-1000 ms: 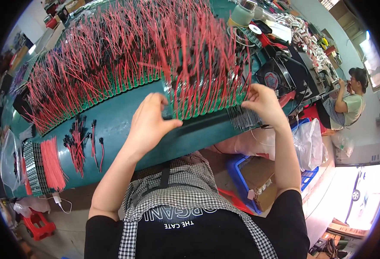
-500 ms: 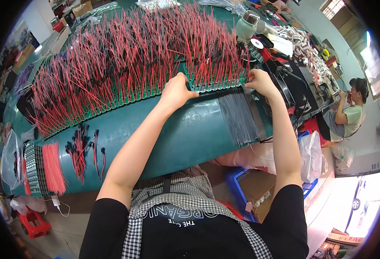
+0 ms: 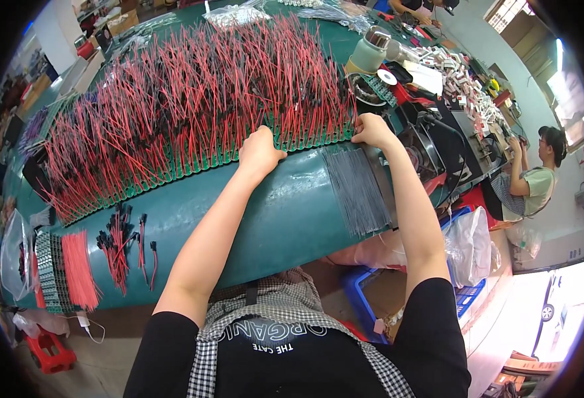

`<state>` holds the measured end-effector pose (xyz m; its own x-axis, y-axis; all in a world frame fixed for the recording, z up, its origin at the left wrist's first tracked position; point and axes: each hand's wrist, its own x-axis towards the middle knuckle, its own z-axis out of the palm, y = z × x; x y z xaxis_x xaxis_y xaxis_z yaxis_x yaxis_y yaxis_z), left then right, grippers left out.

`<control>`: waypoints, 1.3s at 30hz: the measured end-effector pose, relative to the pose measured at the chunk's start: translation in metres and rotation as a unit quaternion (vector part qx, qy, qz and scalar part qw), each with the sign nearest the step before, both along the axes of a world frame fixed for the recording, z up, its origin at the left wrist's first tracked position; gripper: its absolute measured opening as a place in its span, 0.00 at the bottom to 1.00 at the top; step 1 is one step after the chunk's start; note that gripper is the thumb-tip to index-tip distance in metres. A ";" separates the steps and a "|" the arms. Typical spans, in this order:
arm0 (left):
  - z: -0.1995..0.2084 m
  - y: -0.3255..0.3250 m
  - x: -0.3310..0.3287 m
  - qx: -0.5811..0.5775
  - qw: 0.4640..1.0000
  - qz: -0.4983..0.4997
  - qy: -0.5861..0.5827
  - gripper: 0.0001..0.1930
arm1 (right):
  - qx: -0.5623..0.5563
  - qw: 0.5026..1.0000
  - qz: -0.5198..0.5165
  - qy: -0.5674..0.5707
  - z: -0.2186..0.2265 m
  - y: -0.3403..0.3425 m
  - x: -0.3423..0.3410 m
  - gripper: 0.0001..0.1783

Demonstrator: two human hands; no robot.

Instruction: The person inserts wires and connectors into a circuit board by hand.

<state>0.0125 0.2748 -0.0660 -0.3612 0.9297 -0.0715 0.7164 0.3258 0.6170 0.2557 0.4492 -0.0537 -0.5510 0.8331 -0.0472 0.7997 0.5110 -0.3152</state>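
Note:
A green circuit board strip (image 3: 312,141) with red wires standing up from it lies at the right front of a long mass of similar wired boards (image 3: 192,93). My left hand (image 3: 260,156) pinches the strip's left end, thumb toward the right. At its right end, my right hand (image 3: 374,131) is closed on the strip with thumb and fingers. The strip sits against the wired rows behind it. Just in front of my right hand lies a flat bundle of dark grey wires (image 3: 357,192).
At the table's (image 3: 192,225) left front lie red wires (image 3: 79,268), bare green boards (image 3: 52,268) and red-black connector leads (image 3: 115,249). A pale green bottle (image 3: 369,53) stands behind my right hand. One co-worker (image 3: 537,176) sits at the right; another's hands show at the far end.
Both hands have moved left with the strip, bringing it up against the other wired boards. The gap beside my left hand has closed. The view has shifted slightly.

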 end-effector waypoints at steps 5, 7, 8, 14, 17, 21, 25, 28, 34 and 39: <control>0.002 -0.008 0.005 0.026 0.994 0.008 0.110 0.21 | 0.000 1.000 -0.010 0.005 0.000 -0.002 -0.005 0.20; 0.001 -0.008 0.010 0.032 0.993 0.008 0.112 0.19 | -0.001 1.000 -0.010 0.003 0.001 -0.002 -0.005 0.21; 0.000 -0.009 0.013 0.038 0.993 0.008 0.113 0.17 | -0.001 1.000 -0.011 0.003 0.000 -0.003 -0.005 0.21; -0.017 -0.008 0.027 0.067 0.986 0.028 0.147 0.09 | -0.015 0.999 -0.027 0.031 0.003 -0.009 -0.001 0.20; -0.019 -0.008 0.028 0.075 0.986 0.023 0.147 0.08 | 0.008 0.999 -0.024 0.029 0.005 -0.012 -0.001 0.19; -0.018 -0.009 0.029 0.070 0.987 0.042 0.139 0.10 | -0.008 0.998 -0.016 0.056 0.001 -0.010 -0.005 0.19; -0.007 -0.016 0.027 0.056 0.988 0.024 0.144 0.19 | 0.037 0.997 -0.009 0.061 -0.006 -0.006 -0.008 0.18; 0.009 -0.033 0.033 0.060 0.991 0.008 0.119 0.23 | 0.069 0.997 0.042 0.017 -0.001 -0.003 -0.004 0.17; 0.075 -0.154 0.001 0.097 0.986 -0.130 0.033 0.16 | 0.161 0.981 -0.022 0.109 0.032 -0.072 0.013 0.20; 0.097 -0.305 -0.128 0.135 0.949 0.242 0.153 0.14 | 0.058 0.974 0.067 0.209 0.037 -0.173 -0.014 0.17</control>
<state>-0.1153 -0.0305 0.0309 -0.7159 0.6193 0.3224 0.6822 0.5224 0.5115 0.2418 0.2764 -0.0164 -0.6057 0.7388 0.2953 0.5373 0.6536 -0.5330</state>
